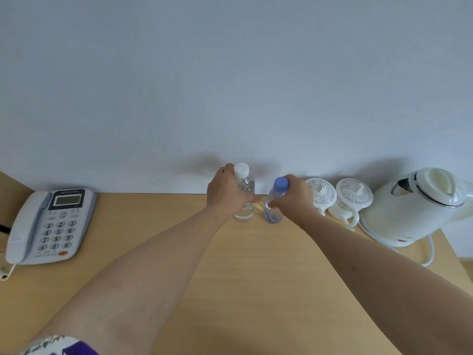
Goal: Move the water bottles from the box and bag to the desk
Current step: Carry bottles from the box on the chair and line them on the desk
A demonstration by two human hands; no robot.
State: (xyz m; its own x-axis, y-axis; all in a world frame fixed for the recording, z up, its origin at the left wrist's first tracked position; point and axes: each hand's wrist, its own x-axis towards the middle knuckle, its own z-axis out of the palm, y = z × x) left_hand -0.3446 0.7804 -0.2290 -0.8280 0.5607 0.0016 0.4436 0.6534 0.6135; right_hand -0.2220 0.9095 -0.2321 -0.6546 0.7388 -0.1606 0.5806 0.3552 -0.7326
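Two bottles stand upright near the wall on the counter (230, 278): the left hand (225, 193) grips the white-capped bottle (244, 193), the right hand (294, 198) the blue-capped bottle (275, 201). Release remains. Box and bag are out of view, so any remainder is unknown.

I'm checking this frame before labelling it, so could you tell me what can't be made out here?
- Box and bag: outside the head view.
- White-capped bottle: label print too small; left hand covers its side.
- Blue-capped bottle: partly hidden by right hand.
- Kettle: cut off by the right edge.
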